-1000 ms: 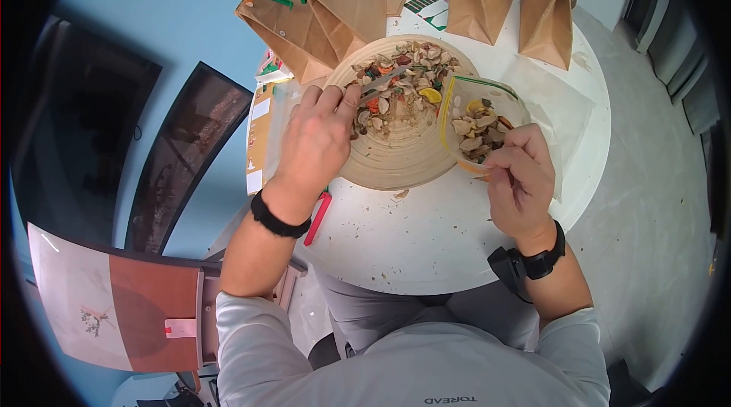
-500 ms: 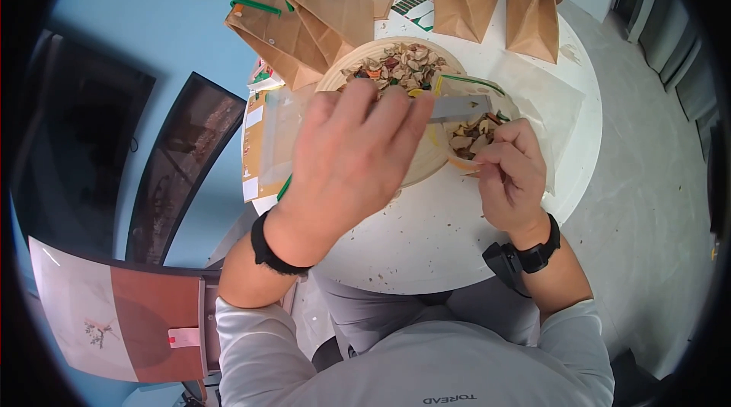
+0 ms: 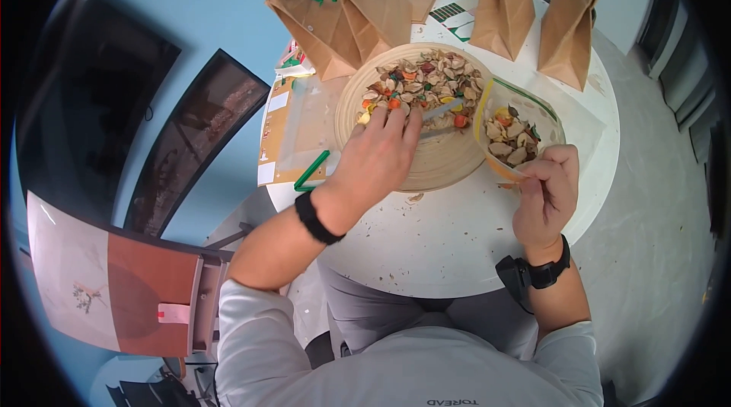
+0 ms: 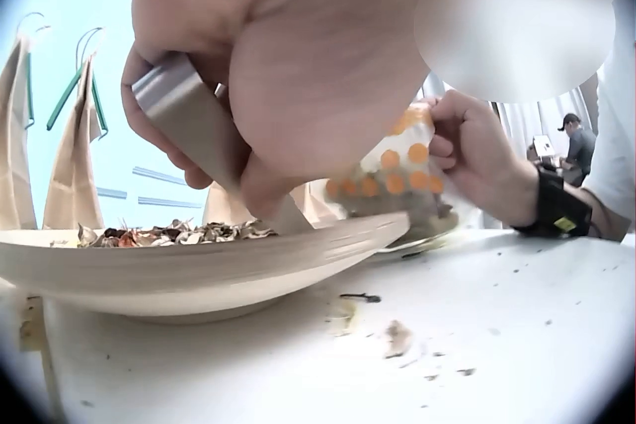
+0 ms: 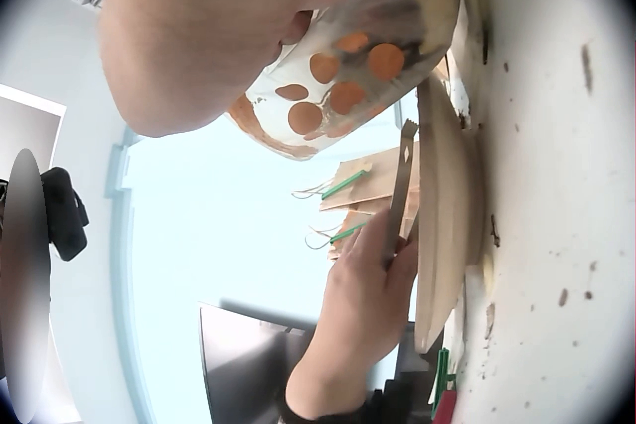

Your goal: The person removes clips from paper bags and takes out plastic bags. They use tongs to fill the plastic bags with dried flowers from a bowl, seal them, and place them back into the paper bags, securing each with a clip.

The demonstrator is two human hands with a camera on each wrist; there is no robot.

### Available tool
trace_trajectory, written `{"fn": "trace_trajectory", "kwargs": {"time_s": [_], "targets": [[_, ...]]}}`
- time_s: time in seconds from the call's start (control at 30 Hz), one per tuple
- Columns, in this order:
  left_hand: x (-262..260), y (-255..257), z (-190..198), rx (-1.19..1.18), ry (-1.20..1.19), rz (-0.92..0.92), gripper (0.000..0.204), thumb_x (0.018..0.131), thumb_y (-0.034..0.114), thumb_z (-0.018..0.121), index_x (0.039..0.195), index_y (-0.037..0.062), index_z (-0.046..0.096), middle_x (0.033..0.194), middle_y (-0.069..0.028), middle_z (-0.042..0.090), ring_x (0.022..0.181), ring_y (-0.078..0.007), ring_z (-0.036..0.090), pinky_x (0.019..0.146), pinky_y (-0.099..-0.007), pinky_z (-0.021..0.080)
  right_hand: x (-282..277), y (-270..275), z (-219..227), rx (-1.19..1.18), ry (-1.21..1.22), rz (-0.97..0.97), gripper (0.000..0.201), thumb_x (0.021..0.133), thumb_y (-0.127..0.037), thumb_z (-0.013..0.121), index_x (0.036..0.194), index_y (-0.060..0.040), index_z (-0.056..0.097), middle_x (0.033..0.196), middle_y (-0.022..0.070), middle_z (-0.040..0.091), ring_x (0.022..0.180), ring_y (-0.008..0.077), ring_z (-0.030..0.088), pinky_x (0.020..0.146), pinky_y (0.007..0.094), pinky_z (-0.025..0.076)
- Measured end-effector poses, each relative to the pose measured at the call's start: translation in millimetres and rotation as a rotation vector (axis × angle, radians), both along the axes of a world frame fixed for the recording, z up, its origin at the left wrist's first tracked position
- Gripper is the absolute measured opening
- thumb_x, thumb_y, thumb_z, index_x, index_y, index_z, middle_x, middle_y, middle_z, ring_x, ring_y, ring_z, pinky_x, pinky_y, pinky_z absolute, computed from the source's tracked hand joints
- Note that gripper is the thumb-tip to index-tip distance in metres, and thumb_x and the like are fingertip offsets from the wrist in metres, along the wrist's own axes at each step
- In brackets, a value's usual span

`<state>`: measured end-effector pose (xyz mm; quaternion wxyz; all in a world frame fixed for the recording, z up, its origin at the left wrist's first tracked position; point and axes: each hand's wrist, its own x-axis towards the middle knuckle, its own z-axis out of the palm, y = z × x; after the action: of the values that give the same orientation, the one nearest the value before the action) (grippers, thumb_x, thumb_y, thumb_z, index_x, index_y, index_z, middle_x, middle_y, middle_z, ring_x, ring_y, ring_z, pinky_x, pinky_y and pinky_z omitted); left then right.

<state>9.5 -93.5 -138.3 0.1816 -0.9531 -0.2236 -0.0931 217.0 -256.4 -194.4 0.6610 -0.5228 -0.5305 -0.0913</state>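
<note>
Over the middle of the plate [image 3: 449, 167] we see the metal tongs [image 3: 443, 108], gripped in the left hand [image 3: 377, 156], which reaches in from seven o'clock. Its fingers are closed narrowly round the metal. The two blades stand apart, their tips pointing to between two and three o'clock among dried petals [image 3: 449, 72]; we cannot tell whether any petal lies between them. The petals heap mostly across the plate's upper half, tan with orange, yellow and green pieces mixed in.

At three o'clock, against the plate's rim, we find a clear bag [image 3: 544, 121] with more petals inside. The right hand [image 3: 550, 186] pinches its near edge, and the left wrist view shows us orange dots printed on it.

Farther out, we see a green clip [image 3: 311, 171] at eight o'clock and a brown sheet [image 3: 272, 133] at nine. Two paper bags with green clips stand toward ten and eleven, a card [image 3: 457, 20] lies just short of one, and two more paper bags stand toward one and two. Toward six, we notice crumbs scattered over the white table [image 3: 457, 247].
</note>
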Motion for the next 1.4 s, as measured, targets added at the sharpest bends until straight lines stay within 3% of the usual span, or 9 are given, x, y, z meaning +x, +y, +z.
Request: {"fn": "trace_trajectory", "kwargs": {"time_s": [0.23,0.53,0.8,0.93,1.03,1.1,1.2,1.3,1.4], "targets": [[8.7,44.8,-18.3,-0.035,0.001,0.105,0.036,0.093,0.010,0.059,0.127,-0.0035,0.064,0.112,-0.0142,0.064,0.106,-0.0313,0.064,0.084,-0.0414,0.060,0.1,-0.8,-1.0,-0.027,-0.003,0.016,0.010,0.082,0.005,0.059,0.087,0.0010,0.067,0.094,0.0119,0.051,0.078,0.0212,0.050,0.069,0.0296,0.041],[-11.5,43.0,-13.2,-0.026,-0.056,0.083,0.040,0.089,0.006,0.061,0.128,-0.0028,0.066,0.115,-0.0136,0.066,0.105,-0.0318,0.064,0.086,-0.0418,0.058,-0.2,0.3,1.0,-0.037,-0.011,0.029,0.012,0.080,0.006,0.057,0.087,0.0011,0.067,0.094,0.0113,0.050,0.078,0.0202,0.050,0.068,0.0292,0.041],[-23.5,33.2,8.3,-0.023,-0.093,0.065,0.037,0.089,0.005,0.063,0.125,-0.0017,0.067,0.109,-0.0132,0.067,0.102,-0.0331,0.064,0.087,-0.0418,0.056,-2.7,1.6,2.7,-0.083,0.014,0.054,0.015,0.078,0.008,0.056,0.086,0.0011,0.067,0.094,0.0114,0.050,0.078,0.0203,0.050,0.067,0.0289,0.041],[-15.6,32.4,28.7,-0.001,-0.198,0.019,0.033,0.092,0.010,0.067,0.123,0.0007,0.067,0.106,-0.0137,0.067,0.102,-0.0342,0.064,0.087,-0.0433,0.055,-0.6,-1.4,0.8,-0.035,-0.008,0.006,0.010,0.084,0.004,0.059,0.088,0.0008,0.067,0.095,0.0116,0.051,0.081,0.0210,0.050,0.071,0.0298,0.042],[8.4,51.4,34.7,-0.085,-0.223,-0.008,0.030,0.095,0.017,0.070,0.122,0.0033,0.066,0.103,-0.0149,0.068,0.100,-0.0356,0.067,0.085,-0.0453,0.055,-0.7,-4.7,-2.1,-0.011,0.015,-0.031,0.006,0.089,-0.002,0.061,0.089,0.0007,0.067,0.096,0.0112,0.051,0.085,0.0220,0.050,0.076,0.0306,0.042],[37.3,63.8,43.2,-0.286,-0.059,0.095,0.027,0.099,0.020,0.068,0.120,0.0043,0.067,0.103,-0.0164,0.070,0.101,-0.0370,0.069,0.084,-0.0478,0.055,-1.3,-5.7,-5.2,-0.003,0.040,-0.057,0.009,0.092,-0.007,0.063,0.090,0.0006,0.067,0.096,0.0107,0.051,0.088,0.0227,0.049,0.079,0.0313,0.042],[73.4,78.1,36.5,-0.419,-0.010,0.109,0.024,0.100,0.022,0.066,0.117,0.0048,0.069,0.107,-0.0172,0.072,0.102,-0.0376,0.071,0.084,-0.0497,0.056,-0.3,-4.8,-6.8,0.007,0.062,-0.055,0.012,0.093,-0.011,0.064,0.090,0.0005,0.067,0.096,0.0103,0.051,0.090,0.0231,0.049,0.082,0.0319,0.042],[80.2,83.3,18.2,-0.424,0.065,0.144,0.024,0.100,0.020,0.065,0.118,0.0053,0.070,0.109,-0.0167,0.073,0.103,-0.0379,0.071,0.084,-0.0502,0.056,1.1,-4.1,-9.0,0.008,0.083,-0.056,0.015,0.095,-0.014,0.065,0.090,0.0004,0.067,0.097,0.0105,0.052,0.090,0.0231,0.049,0.083,0.0326,0.042],[54.8,76.3,10.8,-0.383,0.014,0.090,0.024,0.100,0.020,0.066,0.119,0.0055,0.070,0.105,-0.0163,0.074,0.101,-0.0382,0.071,0.085,-0.0499,0.056,1.1,-6.0,-8.2,-0.008,0.080,-0.047,0.014,0.094,-0.012,0.064,0.090,0.0005,0.067,0.098,0.0106,0.052,0.091,0.0232,0.049,0.083,0.0325,0.042]]}}
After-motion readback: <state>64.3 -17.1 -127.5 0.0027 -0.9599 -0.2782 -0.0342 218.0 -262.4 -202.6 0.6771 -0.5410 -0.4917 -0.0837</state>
